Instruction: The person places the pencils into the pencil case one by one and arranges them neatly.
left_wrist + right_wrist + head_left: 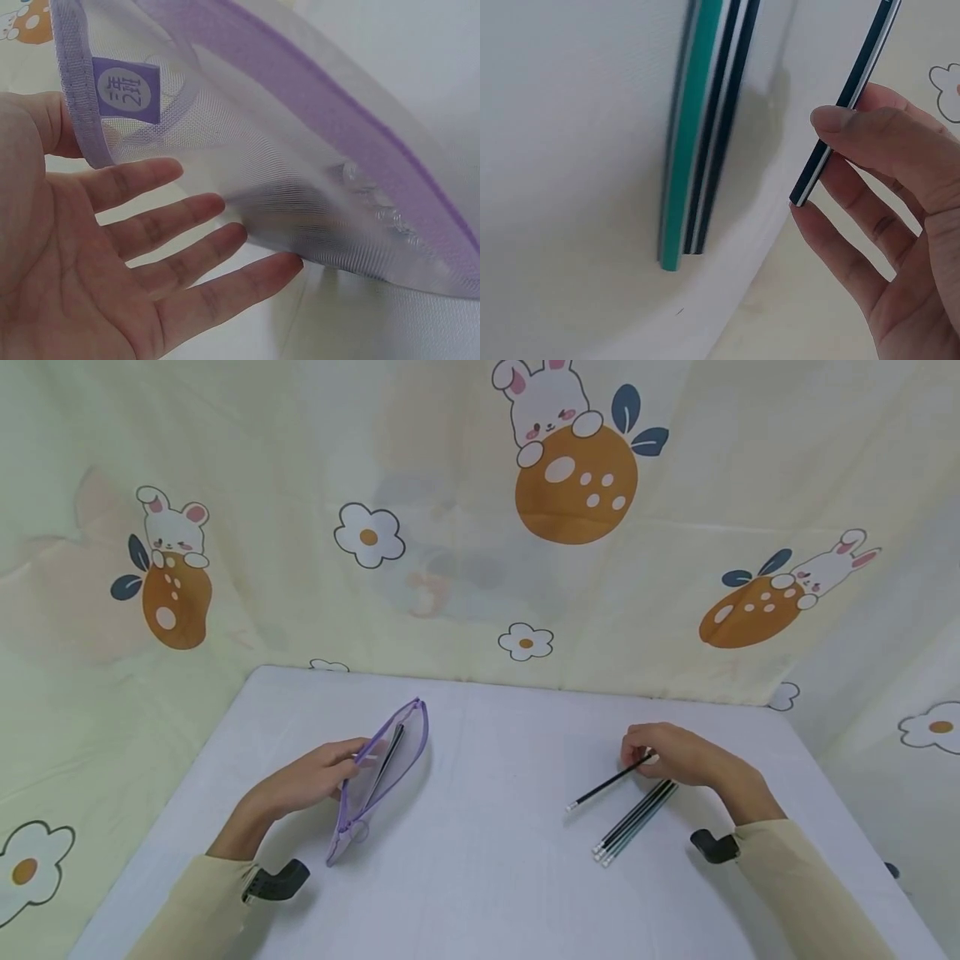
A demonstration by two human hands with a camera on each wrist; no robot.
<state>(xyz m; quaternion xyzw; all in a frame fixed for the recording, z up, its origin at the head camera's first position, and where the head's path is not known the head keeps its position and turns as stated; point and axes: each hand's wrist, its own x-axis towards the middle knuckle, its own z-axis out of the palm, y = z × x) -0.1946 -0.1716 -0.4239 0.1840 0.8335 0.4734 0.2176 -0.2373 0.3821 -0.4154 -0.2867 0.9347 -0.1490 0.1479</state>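
Observation:
My left hand (311,777) grips the side of a see-through mesh pencil pouch (342,814) with purple trim, its thumb on one side of the edge and fingers spread along the other. The pouch stands tilted with its mouth gaping, and dark pencils (385,764) lie inside. A purple label (127,88) shows near the thumb in the left wrist view. Between thumb and fingertips, my right hand (675,753) pinches one dark striped pencil (810,176) near its plain end; the white-tipped end points left. Just below it several pencils (636,821) lie side by side, one green (682,165).
A white-covered table (487,877) lies under both hands, its far edge against a cream curtain (442,593) printed with rabbits and flowers. Black wrist mounts (277,881) stick out from both sleeves, close above the table.

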